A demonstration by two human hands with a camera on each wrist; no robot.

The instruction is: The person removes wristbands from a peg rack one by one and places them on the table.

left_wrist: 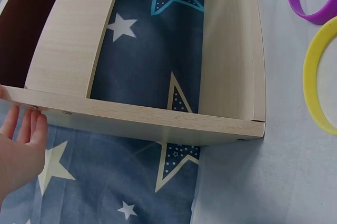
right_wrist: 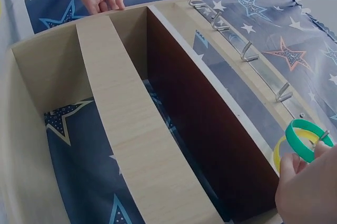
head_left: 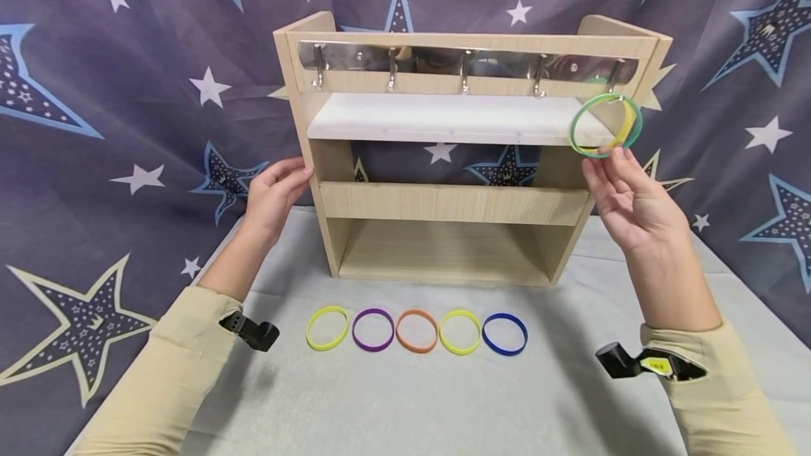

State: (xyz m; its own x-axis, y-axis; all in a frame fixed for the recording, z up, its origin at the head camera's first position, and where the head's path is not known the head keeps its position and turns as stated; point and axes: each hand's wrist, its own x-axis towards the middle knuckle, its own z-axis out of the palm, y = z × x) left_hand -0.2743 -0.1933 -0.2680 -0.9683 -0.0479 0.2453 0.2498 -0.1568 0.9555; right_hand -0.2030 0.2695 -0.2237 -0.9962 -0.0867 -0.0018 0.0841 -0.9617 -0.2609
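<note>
At the rightmost hook (head_left: 616, 76) of a metal strip, my right hand (head_left: 646, 210) pinches a green wristband (head_left: 637, 129) and a yellow wristband (head_left: 624, 129) together by their lower edge. In the right wrist view the hook's tip shows within the green band (right_wrist: 300, 148); whether it passes through the yellow band (right_wrist: 278, 153) I cannot tell. My left hand (head_left: 272, 195) touches the left side panel of the pale wooden shelf unit (head_left: 453, 203). Its fingers (left_wrist: 38, 132) lie against the panel's outer face in the left wrist view.
On the grey cloth (head_left: 405, 400) before the unit lie a yellow band (head_left: 309, 336), a purple band (head_left: 356, 338), an orange band (head_left: 417, 350), another yellow band (head_left: 460, 352) and a blue band (head_left: 505, 352) in a row. Several bare hooks (head_left: 465, 72) line the strip. A starry curtain (head_left: 158, 90) hangs behind.
</note>
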